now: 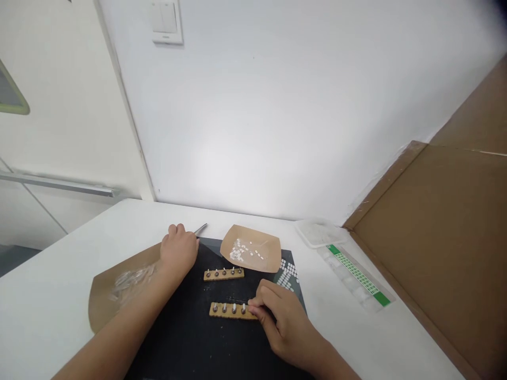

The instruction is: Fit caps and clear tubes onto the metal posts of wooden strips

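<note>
My left hand [179, 249] is closed over the back edge of a dark mat, beside a brown paper tray. From its far side pokes a slim metal tool [201, 229], which it seems to grip; the rest is hidden. My right hand [283, 319] pinches at the right end of the front wooden strip [228, 315], covering that end. Upright pegs with white tips stand along this strip. What lies between the pinched fingertips is hidden. Behind it, a second wooden strip [224, 275] carries several metal-based pegs with thin pale tips.
A small brown paper tray [273, 253] holds white bits. Clear pieces lie in the larger paper tray [99, 295] at left. White tabs [288, 274] dot a sheet on the mat [190, 332]. A green-striped clear packet [356, 272] lies right, by a cardboard wall [431, 237].
</note>
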Motion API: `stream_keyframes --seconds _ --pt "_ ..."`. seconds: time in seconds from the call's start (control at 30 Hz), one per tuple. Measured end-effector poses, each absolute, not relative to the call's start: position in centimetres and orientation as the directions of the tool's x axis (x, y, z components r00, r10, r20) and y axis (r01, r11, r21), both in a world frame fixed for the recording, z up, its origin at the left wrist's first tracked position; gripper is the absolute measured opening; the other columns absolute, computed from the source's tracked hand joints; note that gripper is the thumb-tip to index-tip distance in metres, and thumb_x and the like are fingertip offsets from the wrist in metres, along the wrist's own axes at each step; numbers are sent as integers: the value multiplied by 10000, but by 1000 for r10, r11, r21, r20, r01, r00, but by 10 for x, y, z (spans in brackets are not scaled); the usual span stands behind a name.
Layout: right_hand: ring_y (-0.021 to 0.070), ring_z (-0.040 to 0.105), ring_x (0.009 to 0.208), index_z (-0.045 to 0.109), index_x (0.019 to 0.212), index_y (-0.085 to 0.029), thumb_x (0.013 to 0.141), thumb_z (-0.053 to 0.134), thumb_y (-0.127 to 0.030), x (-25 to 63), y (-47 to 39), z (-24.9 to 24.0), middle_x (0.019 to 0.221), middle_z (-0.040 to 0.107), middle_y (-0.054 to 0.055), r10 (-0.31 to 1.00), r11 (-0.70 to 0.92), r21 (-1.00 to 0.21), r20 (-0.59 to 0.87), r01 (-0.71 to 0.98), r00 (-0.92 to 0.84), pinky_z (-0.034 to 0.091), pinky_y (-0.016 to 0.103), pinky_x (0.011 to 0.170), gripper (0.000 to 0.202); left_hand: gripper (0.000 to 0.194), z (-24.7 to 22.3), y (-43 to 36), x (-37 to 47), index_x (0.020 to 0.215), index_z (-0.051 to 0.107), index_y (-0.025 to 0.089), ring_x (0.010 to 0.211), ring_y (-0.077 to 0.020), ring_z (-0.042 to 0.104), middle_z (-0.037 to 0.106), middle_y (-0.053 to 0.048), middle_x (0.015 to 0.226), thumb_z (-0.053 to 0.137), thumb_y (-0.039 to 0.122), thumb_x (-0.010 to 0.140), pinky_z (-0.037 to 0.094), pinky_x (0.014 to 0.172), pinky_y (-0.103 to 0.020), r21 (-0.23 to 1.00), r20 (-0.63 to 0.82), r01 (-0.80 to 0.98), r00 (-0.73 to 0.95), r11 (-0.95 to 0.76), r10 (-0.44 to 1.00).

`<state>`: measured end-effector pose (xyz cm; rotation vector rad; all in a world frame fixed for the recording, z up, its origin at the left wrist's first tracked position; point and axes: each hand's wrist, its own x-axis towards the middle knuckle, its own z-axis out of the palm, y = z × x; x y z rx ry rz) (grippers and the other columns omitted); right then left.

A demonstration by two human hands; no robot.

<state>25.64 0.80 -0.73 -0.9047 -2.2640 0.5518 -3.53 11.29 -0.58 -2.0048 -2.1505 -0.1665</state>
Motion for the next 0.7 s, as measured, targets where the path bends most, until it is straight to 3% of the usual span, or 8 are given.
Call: stream_keyframes --seconds 0.23,0.33,0.4,0.5,0.57,0.7 --pt "185 592 809 558 937 -217 1075 481 -207 255 9 -9 903 620 43 725 676 -568 395 470 -564 414 304 685 158 198 -9 111 -43 952 730 142 1143 -319 601 723 -126 1006 606 285 1011 459 976 -466 25 207 998 -65 61 976" --pt "186 604 801 567 948 -223 1068 500 -206 254 9 -12 902 626 39 739 662 -579 398 475 -544 424 302 677 138 212 0 109 -38 953 744 141 1169 -402 579 745 -203 945 561 234 1001 439 959 -503 108 260 994 -44 16 965" --pt "182 613 790 567 946 -225 1066 512 -210 254 10 -14 896 633 34 754 650 -585 413 486 -511 436 300 678 133 261 8 107 -29 1058 746 133 1173 -417 586 749 -221 998 510 238 1023 447 944 -504 171 306 984 -13 -42 952" --pt "182 623 761 572 924 -229 1068 526 -242 254 14 -15 872 650 30 787 617 -586 457 525 -415 458 302 678 151 340 14 103 -11 1292 698 208 1027 -318 678 759 -144 1099 445 286 1080 497 865 -400 292 352 943 50 -160 935" --pt "184 621 721 574 885 -234 1074 529 -283 254 21 -13 827 655 23 813 575 -580 487 577 -320 463 303 657 201 320 12 100 2 1302 715 264 995 -265 712 769 -87 1106 502 354 1082 519 840 -333 376 367 887 123 -268 922" --pt "188 622 684 573 833 -237 1072 544 -336 253 44 -2 773 664 11 818 508 -517 540 689 -198 465 313 656 261 311 5 93 19 1299 746 269 965 -221 740 792 -48 1047 626 392 1040 548 881 -290 523 400 720 265 -457 877"
